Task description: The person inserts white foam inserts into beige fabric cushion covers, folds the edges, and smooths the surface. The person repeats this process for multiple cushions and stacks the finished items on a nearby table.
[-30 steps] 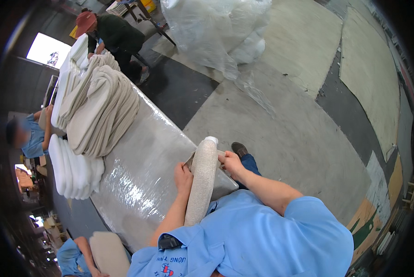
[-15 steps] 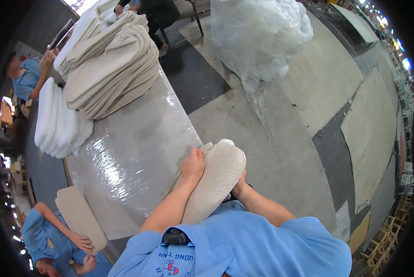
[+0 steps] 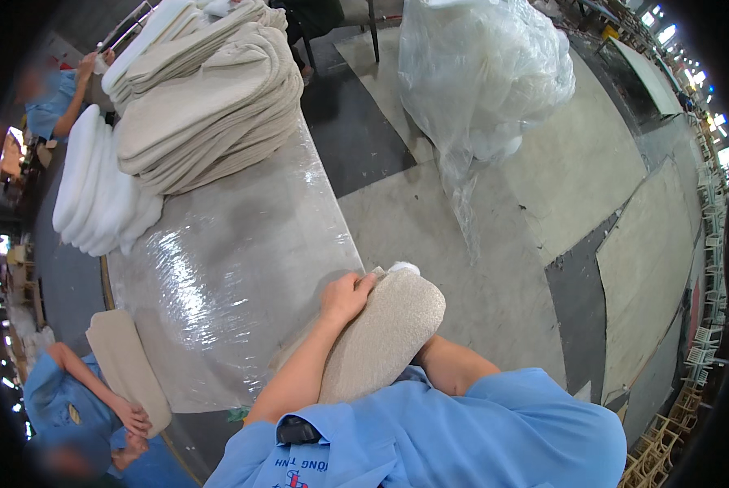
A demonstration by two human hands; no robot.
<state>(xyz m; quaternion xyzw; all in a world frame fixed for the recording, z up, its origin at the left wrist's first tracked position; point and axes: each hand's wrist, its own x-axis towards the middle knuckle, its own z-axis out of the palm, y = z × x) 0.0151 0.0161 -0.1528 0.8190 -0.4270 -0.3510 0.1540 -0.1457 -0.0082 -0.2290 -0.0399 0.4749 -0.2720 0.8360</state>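
Observation:
A beige fabric cushion cover (image 3: 390,325), long with a rounded end, is held tilted against my body at the table's near right edge. White filling (image 3: 405,267) pokes out at its far end. My left hand (image 3: 348,298) is closed on the cover's left edge near that end, its fingers curled over the fabric. On the other side, my right forearm (image 3: 460,362) reaches in behind the cushion. The cushion hides my right hand and its fingers.
On the plastic-wrapped table (image 3: 234,236) lie a tall stack of beige covers (image 3: 210,106) and several white pads (image 3: 96,187). A big clear plastic bag (image 3: 478,81) stands beyond on the floor. At lower left, a co-worker handles another beige cushion (image 3: 128,358).
The cushion sits slightly lower and further right in view. My right hand, partly visible at its right edge before, has gone behind it. My left hand still grips the edge.

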